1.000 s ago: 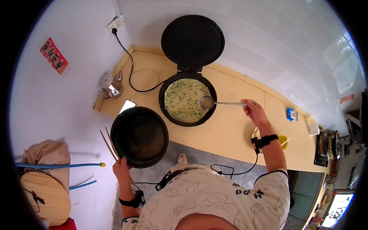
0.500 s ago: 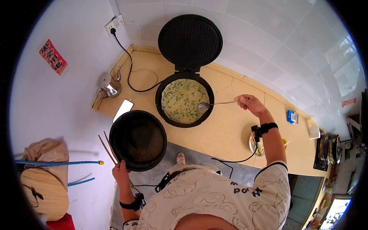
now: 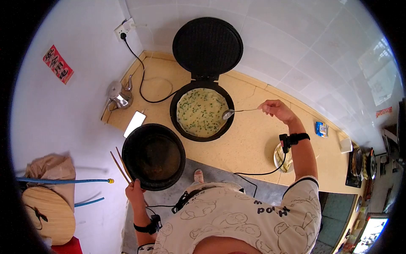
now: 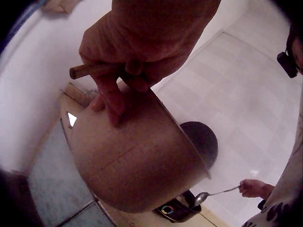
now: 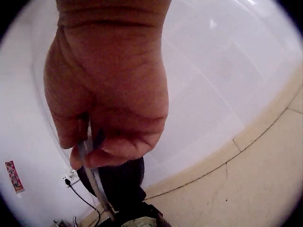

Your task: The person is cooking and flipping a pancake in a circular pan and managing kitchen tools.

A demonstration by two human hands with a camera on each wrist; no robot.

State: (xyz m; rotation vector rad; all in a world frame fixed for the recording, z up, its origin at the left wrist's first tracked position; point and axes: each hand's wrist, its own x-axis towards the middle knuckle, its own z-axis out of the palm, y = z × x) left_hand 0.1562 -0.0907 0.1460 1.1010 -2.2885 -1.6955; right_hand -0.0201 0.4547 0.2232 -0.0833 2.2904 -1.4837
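Observation:
In the head view my left hand (image 3: 135,193) grips the rim of a deep dark pot (image 3: 153,154), tilted so its inside shows, with a pair of chopsticks (image 3: 120,166) held in the same hand. The left wrist view shows the fingers against the pot's outer wall (image 4: 137,156). My right hand (image 3: 275,110) pinches the end of a metal ladle (image 3: 228,114). Its bowl is at the right edge of a pale round of batter (image 3: 201,111) dotted with chopped green onion. That batter lies in a black electric griddle (image 3: 173,116), whose ridged lid (image 3: 207,45) stands raised.
A steel kettle (image 3: 119,95) and a white phone (image 3: 135,124) sit on the counter's left end. The griddle's cord (image 3: 144,80) runs to a wall socket. A plate of food (image 3: 282,157) lies below the right forearm, a blue packet (image 3: 321,129) farther right.
The ladle's bowl has moved from over the batter to its right edge and tipped on its side. The right hand has shifted slightly upward; the left still holds the pot and chopsticks.

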